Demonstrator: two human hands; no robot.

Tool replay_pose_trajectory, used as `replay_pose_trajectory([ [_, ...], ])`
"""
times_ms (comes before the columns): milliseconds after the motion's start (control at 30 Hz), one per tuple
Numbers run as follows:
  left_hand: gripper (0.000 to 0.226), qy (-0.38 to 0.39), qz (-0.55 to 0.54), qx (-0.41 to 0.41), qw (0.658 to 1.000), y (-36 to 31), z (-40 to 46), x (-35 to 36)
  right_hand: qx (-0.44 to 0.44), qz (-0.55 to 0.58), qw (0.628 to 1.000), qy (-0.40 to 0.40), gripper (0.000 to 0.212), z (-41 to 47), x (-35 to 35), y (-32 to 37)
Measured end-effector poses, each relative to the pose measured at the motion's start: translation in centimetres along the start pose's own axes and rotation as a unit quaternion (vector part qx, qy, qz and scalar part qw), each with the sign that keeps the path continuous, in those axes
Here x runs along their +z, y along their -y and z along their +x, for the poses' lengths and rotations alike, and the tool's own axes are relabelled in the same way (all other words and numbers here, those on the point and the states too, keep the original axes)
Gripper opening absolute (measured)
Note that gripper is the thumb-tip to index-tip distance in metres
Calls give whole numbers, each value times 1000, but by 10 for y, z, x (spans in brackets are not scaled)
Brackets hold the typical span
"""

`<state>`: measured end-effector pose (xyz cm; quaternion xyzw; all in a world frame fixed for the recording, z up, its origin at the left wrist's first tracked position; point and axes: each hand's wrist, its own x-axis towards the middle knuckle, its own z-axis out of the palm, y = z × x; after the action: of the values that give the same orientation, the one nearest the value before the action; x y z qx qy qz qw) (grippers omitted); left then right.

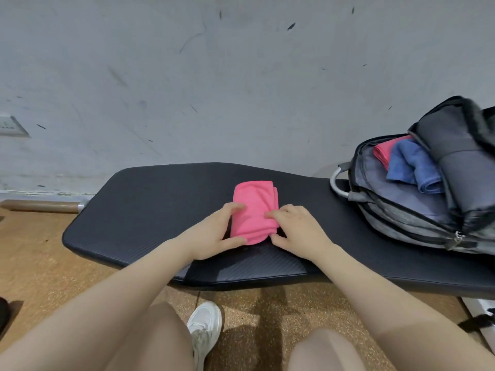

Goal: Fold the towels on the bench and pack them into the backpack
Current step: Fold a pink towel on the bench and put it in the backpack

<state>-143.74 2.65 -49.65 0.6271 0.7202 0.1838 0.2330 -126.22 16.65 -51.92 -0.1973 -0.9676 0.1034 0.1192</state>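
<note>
A folded pink towel (254, 207) lies in the middle of the black padded bench (150, 210). My left hand (214, 234) grips its left near edge, fingers on top and thumb under the near fold. My right hand (297, 227) holds its right near edge, fingers on the cloth and thumb at the near corner. At the right end of the bench a grey backpack (417, 210) lies open. Inside it sit a blue towel (412, 167) and another pink towel (381, 152).
A scuffed white wall (214, 76) stands right behind the bench, with a socket plate (10, 125) at the left. Below are a cork-patterned floor (40, 258), my knees and a white shoe (205, 328). A metal bar (42, 206) lies on the floor at the left.
</note>
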Motion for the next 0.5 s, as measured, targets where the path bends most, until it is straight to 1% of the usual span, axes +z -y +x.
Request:
replay_pose_trajectory([
  [33, 88, 1, 15, 3, 1000, -3, -4, -1, 23, 28, 999, -26, 30, 2, -3, 2],
  [67, 89, 4, 35, 12, 999, -9, -7, -3, 57, 68, 995, -46, 31, 2, -6, 4],
  [133, 79, -12, 50, 45, 998, -26, -13, -6, 117, 179, 975, -63, 38, -4, -16, 0],
  [167, 72, -29, 40, 82, 995, -37, -13, -5, 140, 242, 957, -72, 34, -10, -23, -4],
  [233, 59, -73, 27, 181, 980, -63, -12, 0, 186, 357, 910, -103, 20, -28, -45, -9],
  [267, 57, -82, 31, 224, 971, -77, -9, 4, 205, 406, 882, -121, 18, -37, -56, -11],
  [300, 58, -82, 34, 258, 962, -88, -4, 10, 222, 436, 861, -139, 22, -47, -67, -14],
  [333, 62, -76, 35, 280, 956, -101, 1, 17, 242, 449, 846, -152, 29, -55, -76, -18],
  [367, 64, -65, 36, 285, 956, -114, 6, 23, 260, 458, 834, -161, 35, -62, -86, -21],
  [433, 62, -35, 32, 263, 964, -137, 13, 34, 297, 458, 816, -191, 51, -74, -102, -28],
  [467, 63, -21, 8, 248, 968, -146, 15, 40, 317, 437, 815, -211, 56, -78, -108, -32],
  [500, 62, -16, -39, 234, 971, -154, 19, 45, 336, 411, 815, -232, 56, -82, -113, -36],
])
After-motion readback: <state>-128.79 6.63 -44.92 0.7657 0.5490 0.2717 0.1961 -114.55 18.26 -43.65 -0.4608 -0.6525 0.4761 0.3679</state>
